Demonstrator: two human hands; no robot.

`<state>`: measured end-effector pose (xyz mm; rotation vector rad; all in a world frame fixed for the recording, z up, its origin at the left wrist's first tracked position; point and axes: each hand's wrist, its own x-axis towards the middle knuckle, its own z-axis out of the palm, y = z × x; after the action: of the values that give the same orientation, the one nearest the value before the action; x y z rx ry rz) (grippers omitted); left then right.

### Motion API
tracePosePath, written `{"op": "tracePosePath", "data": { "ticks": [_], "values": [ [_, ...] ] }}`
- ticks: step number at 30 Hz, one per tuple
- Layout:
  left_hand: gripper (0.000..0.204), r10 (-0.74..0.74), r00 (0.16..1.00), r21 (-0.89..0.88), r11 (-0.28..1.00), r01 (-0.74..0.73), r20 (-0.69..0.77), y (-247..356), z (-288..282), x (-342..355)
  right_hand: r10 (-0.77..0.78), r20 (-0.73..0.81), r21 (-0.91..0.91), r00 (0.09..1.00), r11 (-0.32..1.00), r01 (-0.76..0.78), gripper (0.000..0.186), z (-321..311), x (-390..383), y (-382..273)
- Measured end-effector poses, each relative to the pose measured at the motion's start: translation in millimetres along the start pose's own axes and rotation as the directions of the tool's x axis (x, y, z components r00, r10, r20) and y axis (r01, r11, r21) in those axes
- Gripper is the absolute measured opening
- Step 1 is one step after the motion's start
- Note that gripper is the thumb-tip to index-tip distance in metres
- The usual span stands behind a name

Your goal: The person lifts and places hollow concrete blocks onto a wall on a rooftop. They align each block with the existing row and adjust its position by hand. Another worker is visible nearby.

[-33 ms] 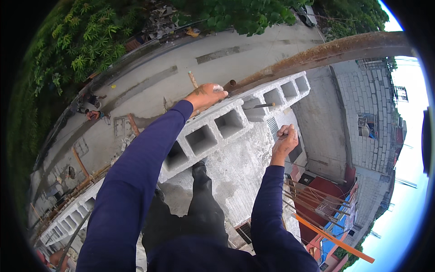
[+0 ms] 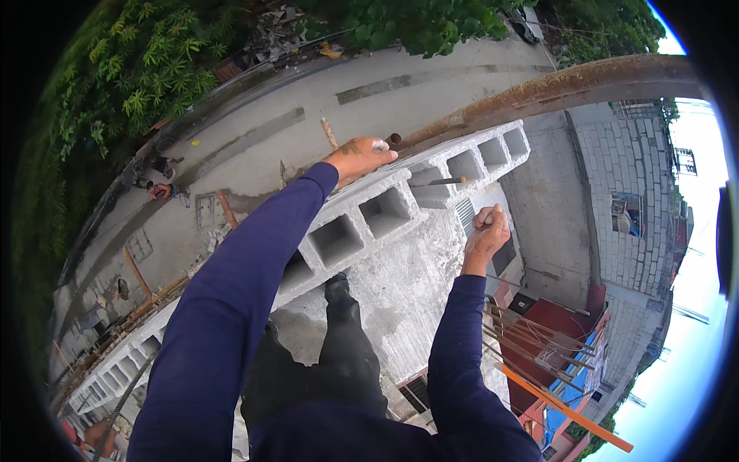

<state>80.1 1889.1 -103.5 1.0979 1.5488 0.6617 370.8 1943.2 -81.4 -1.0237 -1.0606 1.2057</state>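
Two grey hollow concrete blocks lie end to end across the middle, their square holes facing me. At the far upper edge of the nearer block, my left hand is closed, palm down; anything in its fingers is hidden. The farther block reaches up and to the right. A thin metal bar juts out where the two meet. My right hand is raised on the near side, apart from the blocks, with curled fingers pressed together. Whatever it pinches is too small to make out.
A rusty pipe runs behind the farther block. More hollow blocks line the lower left, beside a ribbed steel bar. Far below are a street and people. An orange strip sticks out at lower right.
My left hand has shifted slightly right along the block's upper edge. My right hand has moved a touch to the right, its fingers still curled. The blocks stay put.
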Motion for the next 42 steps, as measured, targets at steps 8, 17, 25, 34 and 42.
{"op": "tracePosePath", "data": {
  "ticks": [8, 17, 25, 34, 42],
  "values": [
    [0.084, -0.043, 0.979, 0.223, 0.975, -0.003, 0.201, 34.0, 44.2, 105.7, 0.153, 0.276, 0.209, 0.949, 0.954, -0.214, 0.030, 44.8, 63.4, 50.6],
    [0.074, -0.061, 0.966, 0.313, 0.950, -0.021, 0.252, 33.9, 42.6, 114.4, 0.205, 0.300, 0.113, 0.932, 0.962, -0.248, 0.026, 68.6, 73.6, 64.7],
    [0.077, -0.033, 0.997, 0.270, 0.963, 0.012, 0.074, 53.0, 41.5, 79.6, 0.136, 0.324, 0.101, 0.936, 0.979, -0.178, 0.034, 42.3, 77.8, 39.2],
    [0.042, 0.048, 0.792, 0.025, 0.999, -0.042, -0.608, 43.4, 53.6, -168.3, 0.341, 0.354, -0.424, 0.871, 0.889, -0.176, 0.039, -84.3, 12.4, 17.6],
    [0.042, -0.569, 0.627, -0.339, 0.822, 0.458, -0.532, -2.2, 157.4, -337.1, 0.959, 0.203, -0.932, 0.195, 0.251, -0.262, 0.032, -153.8, -72.9, 57.9]
  ]
}}
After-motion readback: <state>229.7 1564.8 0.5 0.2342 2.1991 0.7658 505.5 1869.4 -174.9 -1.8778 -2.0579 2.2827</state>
